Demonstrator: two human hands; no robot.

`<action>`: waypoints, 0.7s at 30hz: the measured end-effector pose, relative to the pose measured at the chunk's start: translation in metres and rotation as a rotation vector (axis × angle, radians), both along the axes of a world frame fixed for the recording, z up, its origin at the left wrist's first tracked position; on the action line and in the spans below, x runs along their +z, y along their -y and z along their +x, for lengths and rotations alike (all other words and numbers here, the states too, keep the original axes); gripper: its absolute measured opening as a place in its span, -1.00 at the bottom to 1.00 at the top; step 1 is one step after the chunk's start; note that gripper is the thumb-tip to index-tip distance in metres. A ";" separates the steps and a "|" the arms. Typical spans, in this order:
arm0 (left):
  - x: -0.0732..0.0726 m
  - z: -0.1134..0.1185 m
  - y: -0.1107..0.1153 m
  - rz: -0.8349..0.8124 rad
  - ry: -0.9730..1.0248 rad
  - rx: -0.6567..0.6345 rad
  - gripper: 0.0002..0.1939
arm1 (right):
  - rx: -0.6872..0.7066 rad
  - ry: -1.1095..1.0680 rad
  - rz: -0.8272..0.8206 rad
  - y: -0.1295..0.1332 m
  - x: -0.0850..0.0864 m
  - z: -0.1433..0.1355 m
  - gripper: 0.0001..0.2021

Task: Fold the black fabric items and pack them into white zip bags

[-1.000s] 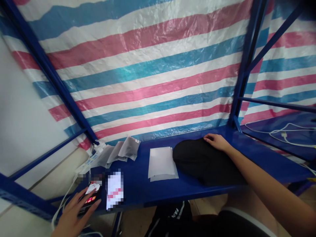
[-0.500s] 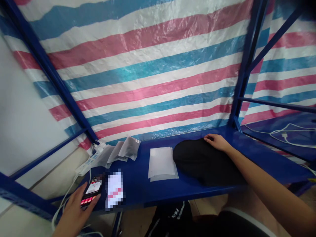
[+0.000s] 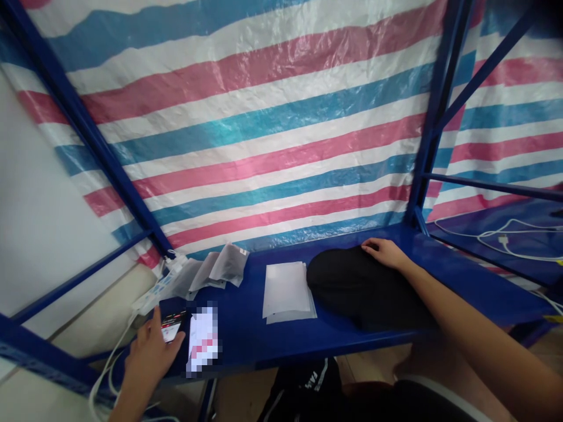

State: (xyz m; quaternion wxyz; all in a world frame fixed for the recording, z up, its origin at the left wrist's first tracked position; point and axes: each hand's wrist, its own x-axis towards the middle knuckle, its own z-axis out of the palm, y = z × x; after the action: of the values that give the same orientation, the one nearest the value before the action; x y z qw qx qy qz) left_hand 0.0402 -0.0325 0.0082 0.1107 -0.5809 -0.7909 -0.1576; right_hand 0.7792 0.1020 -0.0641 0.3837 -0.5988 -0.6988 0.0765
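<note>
My left hand (image 3: 152, 351) lies over a phone (image 3: 172, 325) with a lit screen at the front left of the blue table. Its thumb and fingers are spread, and the palm hides the phone's lower part. Beside it, a bright, pixelated patch (image 3: 203, 340) covers another lit, flat thing whose kind I cannot make out. On the right, my right hand (image 3: 385, 254) rests on a black cloth item (image 3: 360, 287), fingertips closed at its far edge. Touching or nearly touching that cloth's left side are stacked frosted plastic bags (image 3: 288, 288).
More frosted bags (image 3: 220, 269) stand folded at the back left, by a white power strip (image 3: 153, 293) with cables. Blue metal posts (image 3: 422, 170) frame the blue tabletop (image 3: 250, 328). Striped plastic sheeting (image 3: 272, 135) hangs behind. A white cable (image 3: 497, 231) lies on the right-hand surface.
My left hand has moved up and right over the phone, covering more of its lower screen. My right hand and the black cloth stay as they were.
</note>
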 end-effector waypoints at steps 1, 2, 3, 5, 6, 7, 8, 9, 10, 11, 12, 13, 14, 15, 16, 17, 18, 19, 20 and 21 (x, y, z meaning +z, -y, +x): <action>0.000 0.000 0.000 0.008 0.005 -0.009 -0.02 | 0.009 -0.006 -0.009 0.000 0.000 0.000 -0.72; -0.001 0.000 0.000 0.016 0.016 -0.022 -0.01 | 0.024 -0.017 -0.020 0.001 0.001 -0.001 -0.72; -0.001 -0.002 0.001 0.026 0.032 -0.033 0.00 | 0.041 -0.030 -0.030 0.002 0.004 -0.001 -0.70; -0.001 -0.006 0.001 0.047 0.069 -0.044 0.01 | 0.059 -0.056 -0.016 0.005 0.015 -0.004 -0.56; 0.000 -0.008 0.001 0.059 0.080 -0.054 0.01 | 0.056 -0.055 0.019 0.008 0.024 -0.006 -0.47; 0.003 -0.008 0.002 0.076 0.083 -0.074 0.00 | 0.048 -0.043 0.067 0.012 0.036 -0.011 -0.40; 0.007 -0.007 0.003 0.100 0.078 -0.104 -0.01 | 0.047 -0.014 0.123 0.019 0.049 -0.018 -0.37; 0.012 -0.004 0.004 0.127 0.072 -0.144 -0.03 | 0.067 0.029 0.166 0.027 0.064 -0.028 -0.37; 0.018 0.003 0.005 0.153 0.068 -0.193 -0.06 | 0.115 0.060 0.177 0.038 0.079 -0.042 -0.41; 0.024 0.012 0.007 0.175 0.073 -0.247 -0.11 | 0.185 0.083 0.161 0.051 0.094 -0.058 -0.49; 0.031 0.024 0.010 0.191 0.090 -0.303 -0.17 | 0.275 0.113 0.131 0.065 0.106 -0.077 -0.56; 0.039 0.039 0.014 0.193 0.114 -0.363 -0.24 | 0.371 0.138 0.093 0.081 0.117 -0.097 -0.62; 0.045 0.056 0.018 0.193 0.141 -0.425 -0.29 | 0.476 0.162 0.060 0.096 0.124 -0.118 -0.64; 0.051 0.075 0.023 0.180 0.170 -0.488 -0.34 | 0.568 0.186 0.040 0.109 0.128 -0.138 -0.63; 0.055 0.094 0.028 0.164 0.193 -0.544 -0.39 | 0.633 0.212 0.036 0.121 0.129 -0.157 -0.63; 0.058 0.113 0.034 0.142 0.210 -0.605 -0.44 | 0.671 0.239 0.046 0.131 0.127 -0.174 -0.63; 0.059 0.131 0.038 0.098 0.219 -0.666 -0.49 | 0.689 0.269 0.055 0.138 0.122 -0.188 -0.62; 0.059 0.148 0.042 0.066 0.217 -0.714 -0.52 | 0.681 0.300 0.071 0.142 0.116 -0.199 -0.59; 0.057 0.162 0.044 0.034 0.213 -0.758 -0.54 | 0.658 0.336 0.088 0.144 0.109 -0.209 -0.54; 0.053 0.174 0.046 0.004 0.208 -0.797 -0.55 | 0.632 0.375 0.102 0.144 0.102 -0.216 -0.49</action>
State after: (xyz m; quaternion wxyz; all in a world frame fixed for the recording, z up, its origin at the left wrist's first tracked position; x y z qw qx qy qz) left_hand 0.2143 -0.0780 0.0613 -0.0382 -0.8224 -0.5108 -0.2474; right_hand 0.5633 -0.0418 0.0383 0.2356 -0.3373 -0.9103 0.0452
